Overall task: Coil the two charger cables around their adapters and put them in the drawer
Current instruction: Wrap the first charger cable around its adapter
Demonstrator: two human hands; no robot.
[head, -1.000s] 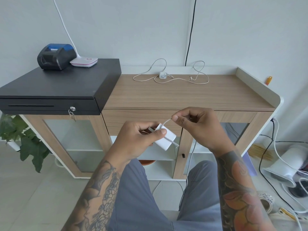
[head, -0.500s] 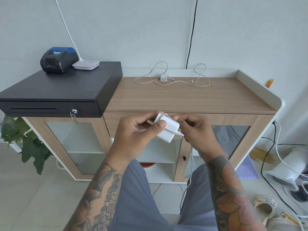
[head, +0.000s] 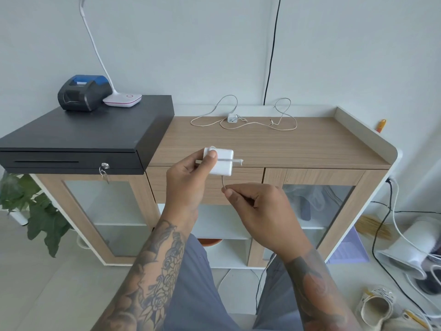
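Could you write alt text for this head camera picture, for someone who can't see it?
A person's left hand holds a white charger adapter with one turn of cable across it, while the right hand pinches the cable just below. Behind, a second small charger lies with its cable loose on a wooden cabinet, beside a black cash drawer.

Head camera looks forward-down, near the cabinet (head: pixel 274 144).
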